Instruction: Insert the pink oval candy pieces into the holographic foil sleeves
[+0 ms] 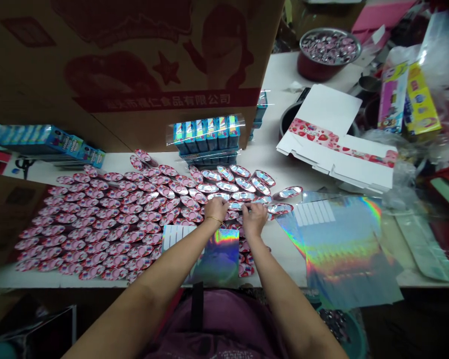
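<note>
Rows of pink oval printed pieces (97, 219) cover the left of the white table (269, 264), and silver-backed oval pieces (228, 184) lie fanned out at their right. My left hand (216, 209) pinches the edge of a silver oval (219, 196). My right hand (254, 219) has its fingertips on another silver oval (237, 205), close to my left hand. A small holographic sheet (219, 257) lies just below my left wrist, partly under my left forearm. A larger holographic sheet (340, 244) lies to the right of my right hand.
A large printed cardboard carton (134, 65) stands at the back left. Before it stand film-wrapped blue boxes (205, 134). A flattened white strawberry-print box (336, 139) lies at the right. Further back are a red pot of round silver pieces (329, 52) and bagged packaging (407, 99).
</note>
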### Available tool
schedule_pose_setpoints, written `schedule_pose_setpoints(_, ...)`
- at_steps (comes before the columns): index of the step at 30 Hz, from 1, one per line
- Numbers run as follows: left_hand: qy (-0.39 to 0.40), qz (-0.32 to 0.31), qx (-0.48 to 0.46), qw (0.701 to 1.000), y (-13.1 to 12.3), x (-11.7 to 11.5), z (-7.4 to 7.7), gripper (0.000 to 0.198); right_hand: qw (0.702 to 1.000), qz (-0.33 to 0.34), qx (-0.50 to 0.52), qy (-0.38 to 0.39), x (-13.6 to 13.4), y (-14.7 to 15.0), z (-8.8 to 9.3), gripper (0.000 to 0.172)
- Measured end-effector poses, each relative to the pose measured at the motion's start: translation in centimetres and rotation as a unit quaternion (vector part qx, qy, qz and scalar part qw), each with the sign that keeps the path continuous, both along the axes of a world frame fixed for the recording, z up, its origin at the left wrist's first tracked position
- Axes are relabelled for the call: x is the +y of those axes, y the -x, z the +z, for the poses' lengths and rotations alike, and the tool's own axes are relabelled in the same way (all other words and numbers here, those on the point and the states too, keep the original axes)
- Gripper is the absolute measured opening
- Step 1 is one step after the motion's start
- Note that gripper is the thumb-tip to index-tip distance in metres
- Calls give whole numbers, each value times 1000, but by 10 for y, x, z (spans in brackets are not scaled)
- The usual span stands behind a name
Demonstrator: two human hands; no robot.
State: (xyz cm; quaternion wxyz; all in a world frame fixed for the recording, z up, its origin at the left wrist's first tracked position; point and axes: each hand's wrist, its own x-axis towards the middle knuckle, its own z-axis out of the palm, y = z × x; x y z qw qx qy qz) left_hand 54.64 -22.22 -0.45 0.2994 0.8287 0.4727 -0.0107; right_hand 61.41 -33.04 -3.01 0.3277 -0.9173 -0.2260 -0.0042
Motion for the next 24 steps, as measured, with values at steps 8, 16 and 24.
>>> schedule_pose_setpoints(8,-49,-131,-52,989,42,21,23,26,992,127,5,-18,-15,-10,23,16)
schedule_pose_setpoints(16,-5,-270,87,959,105,33,29,14,895,420,-143,44,-6,61,17,24)
schedule_pose_setpoints(24,22,-259,91,961,104,28,21,19,853,470,-224,27,-17,82,-3,27)
